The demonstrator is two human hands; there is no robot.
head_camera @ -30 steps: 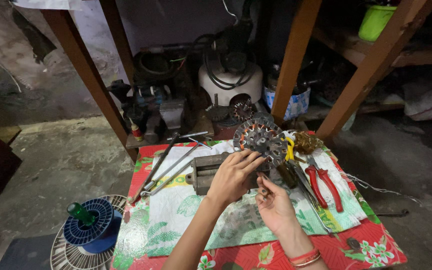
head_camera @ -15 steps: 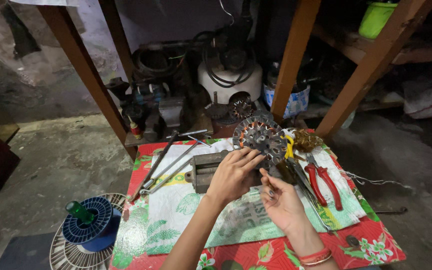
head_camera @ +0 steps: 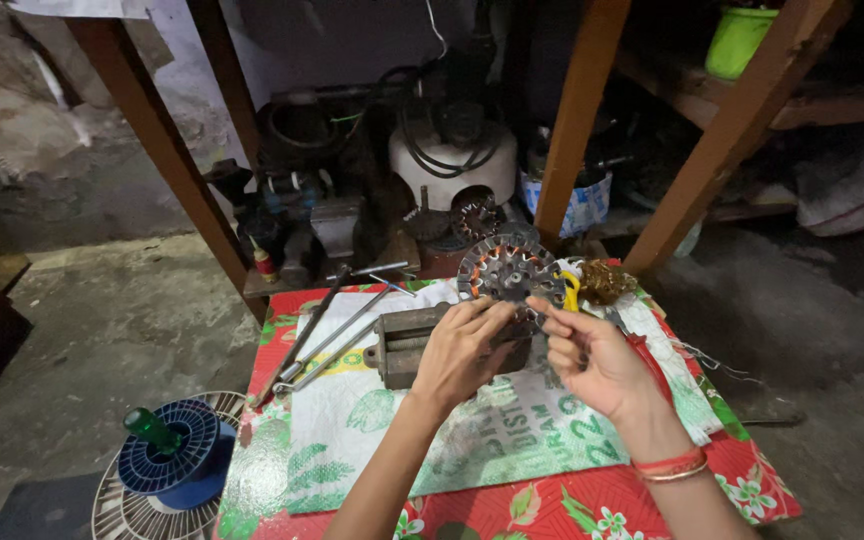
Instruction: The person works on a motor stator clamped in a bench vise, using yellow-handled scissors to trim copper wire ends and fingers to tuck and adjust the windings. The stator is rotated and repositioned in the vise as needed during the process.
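Note:
A round metal motor stator (head_camera: 508,270) with slotted teeth stands at the far edge of a low table. My left hand (head_camera: 462,350) lies over a grey metal block (head_camera: 400,345), its fingers curled on the stator's lower rim. My right hand (head_camera: 592,360) is just to the right, thumb and forefinger pinched together at the stator's lower right edge. Whatever sits between them is too small to make out. A yellow-handled tool (head_camera: 572,290) and a tangle of copper wire (head_camera: 607,282) lie right beside the stator.
A white printed sack (head_camera: 372,430) covers a red floral tablecloth (head_camera: 552,505). Long metal rods (head_camera: 327,325) lie at the left. Red-handled pliers (head_camera: 652,362) show behind my right hand. A blue spool (head_camera: 172,460) sits on a fan grille (head_camera: 117,505) on the floor. Wooden legs and motor parts crowd the back.
My right hand has risen from lower on the sack to the stator's right edge, fingers now pinched there. My left hand has stayed on the block and stator.

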